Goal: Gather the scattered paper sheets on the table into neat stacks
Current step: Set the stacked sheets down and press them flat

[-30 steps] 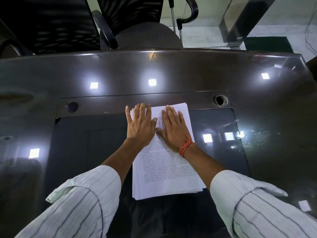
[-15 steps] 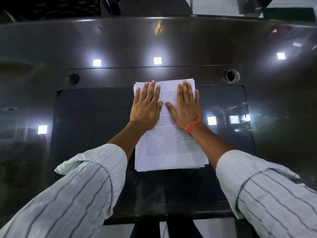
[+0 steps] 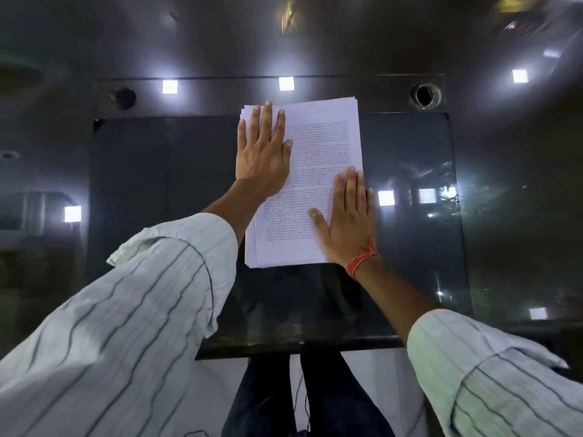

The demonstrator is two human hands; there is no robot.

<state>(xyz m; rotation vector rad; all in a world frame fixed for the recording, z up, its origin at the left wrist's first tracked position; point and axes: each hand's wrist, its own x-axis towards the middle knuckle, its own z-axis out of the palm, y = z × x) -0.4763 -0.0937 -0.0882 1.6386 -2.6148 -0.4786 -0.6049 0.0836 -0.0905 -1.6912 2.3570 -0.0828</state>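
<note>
A: Where's our right hand (image 3: 347, 216)?
B: Flat on the stack (image 3: 310, 171), fingers straight, at its near right corner.
A: And our left hand (image 3: 263, 152)?
B: Flat too, fingers spread, on the stack's far left corner.
A: The stack?
B: Mid-bench (image 3: 126, 171), sheets slightly fanned; two holes (image 3: 424, 94) beyond it.

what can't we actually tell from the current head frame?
- Sheet count in the paper stack: edges too thin to count.
- Printed text on the top sheet: too small and soft to read.
- Stack's far-left corner: covered by the left hand.
- Its near-right corner: covered by the right hand.
- Other loose sheets on the table: none in view, but its edges are cut off.
</note>
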